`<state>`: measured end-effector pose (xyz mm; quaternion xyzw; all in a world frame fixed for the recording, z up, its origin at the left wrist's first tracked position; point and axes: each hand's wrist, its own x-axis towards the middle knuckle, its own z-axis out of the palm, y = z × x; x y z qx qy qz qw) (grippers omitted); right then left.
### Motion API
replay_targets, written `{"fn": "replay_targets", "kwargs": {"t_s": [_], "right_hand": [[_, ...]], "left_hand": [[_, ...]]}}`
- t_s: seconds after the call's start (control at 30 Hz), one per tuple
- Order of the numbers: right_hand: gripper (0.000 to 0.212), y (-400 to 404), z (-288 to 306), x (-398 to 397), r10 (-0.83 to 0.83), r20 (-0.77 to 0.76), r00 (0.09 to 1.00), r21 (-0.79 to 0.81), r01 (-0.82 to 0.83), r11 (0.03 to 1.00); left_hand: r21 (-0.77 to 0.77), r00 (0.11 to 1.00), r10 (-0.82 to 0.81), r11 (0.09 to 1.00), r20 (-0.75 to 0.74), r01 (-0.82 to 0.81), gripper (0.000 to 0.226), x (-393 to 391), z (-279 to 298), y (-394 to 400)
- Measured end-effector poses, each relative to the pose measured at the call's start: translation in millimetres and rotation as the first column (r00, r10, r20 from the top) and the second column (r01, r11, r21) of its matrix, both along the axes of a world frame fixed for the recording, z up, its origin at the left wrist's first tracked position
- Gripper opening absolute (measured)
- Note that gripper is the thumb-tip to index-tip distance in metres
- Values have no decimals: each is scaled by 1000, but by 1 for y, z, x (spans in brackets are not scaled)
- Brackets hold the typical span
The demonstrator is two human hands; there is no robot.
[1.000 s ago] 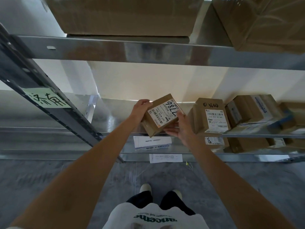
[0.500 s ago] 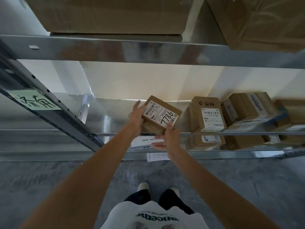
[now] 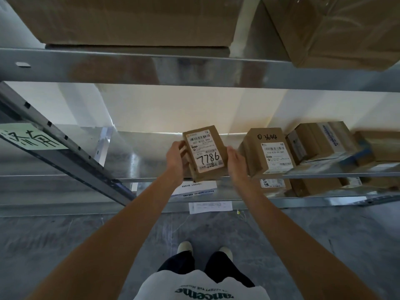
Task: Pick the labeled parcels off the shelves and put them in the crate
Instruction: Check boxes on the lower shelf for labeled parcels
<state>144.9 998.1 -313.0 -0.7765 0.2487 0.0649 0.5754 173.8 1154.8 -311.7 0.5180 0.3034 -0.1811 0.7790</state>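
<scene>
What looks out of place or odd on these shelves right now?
Mostly tidy. One large carton on the top shelf juts past the front edge, tilted. A loose paper sheet lies on the floor by the rack. The parcel held between left hand and right hand looks undamaged.

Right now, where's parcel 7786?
Head view, centre: parcel 7786 is held between the left hand and right hand, over the shelf edge, left of parcel 3644.

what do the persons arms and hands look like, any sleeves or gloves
Both arms are bare up to the frame edge, with no sleeves in view. The left hand and right hand wear no gloves; no rings, watch or bands are visible.
</scene>
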Motion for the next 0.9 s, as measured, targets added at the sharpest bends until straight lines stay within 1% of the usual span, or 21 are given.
{"fn": "replay_targets", "kwargs": {"t_s": [0.07,0.13,0.2,0.23,0.27,0.3,0.33,0.37,0.4,0.43,0.47,0.5,0.53,0.57,0.63,0.67,0.7,0.77,0.83,0.9], "right_hand": [[43,5,-5,1,-17,-12,1000,32,18,999],[43,12,-7,3,-10,-19,1000,37,10,999],[42,16,-8,4,11,-6,1000,38,-11,999],[41,16,-7,3,18,11,1000,29,-19,999],[38,16,-1,0,12,53,999,8,-13,1000],[33,11,6,-3,-13,107,994,-25,16,1000],[28,5,15,-6,-48,176,983,-67,61,996],[25,-6,23,-8,-76,242,967,-121,108,987],[25,-21,29,-9,-87,290,953,-172,141,975],[26,-40,33,-9,-91,313,945,-212,163,963],[24,-60,36,-8,-106,329,938,-226,187,956],[22,-82,35,-4,-129,339,932,-223,213,951],[23,-104,33,-1,-152,334,930,-225,236,945],[24,-124,30,1,-169,305,937,-239,247,939],[26,-153,25,2,-174,234,956,-256,233,938],[25,-163,24,1,-162,201,966,-239,208,948],[24,-171,21,1,-145,165,976,-208,178,962],[29,-182,14,1,-88,92,992,-137,101,985],[37,-188,9,2,-11,33,999,-44,12,999],[36,-190,4,0,52,1,999,26,-52,998]], "left_hand": [[-19,999,-33,999,12,33,25,7,1,-2],[-16,999,-39,999,8,39,21,8,13,-4],[30,999,-42,999,3,42,24,9,25,-7],[98,999,-39,994,15,37,26,10,31,-10],[218,998,-42,975,48,31,28,12,34,-12],[392,991,-61,920,116,10,33,16,35,-13],[528,974,-80,848,210,-44,39,18,38,-16],[576,946,-86,809,312,-117,41,19,42,-21],[564,918,-66,806,392,-183,37,18,47,-29],[512,884,-24,822,467,-248,32,17,56,-42],[446,864,36,845,503,-295,28,15,63,-57],[363,859,84,882,505,-300,27,11,71,-75],[297,876,110,915,469,-274,28,7,77,-95],[265,911,85,942,404,-206,30,3,78,-115],[270,975,-70,963,213,11,32,-9,71,-150],[252,984,-139,962,111,108,29,-16,66,-163],[210,985,-168,965,38,157,28,-21,62,-174],[114,989,-134,984,-55,140,33,-27,52,-193],[109,991,-113,987,-73,121,32,-32,44,-203],[93,993,-93,991,-69,99,28,-35,34,-207]]}}
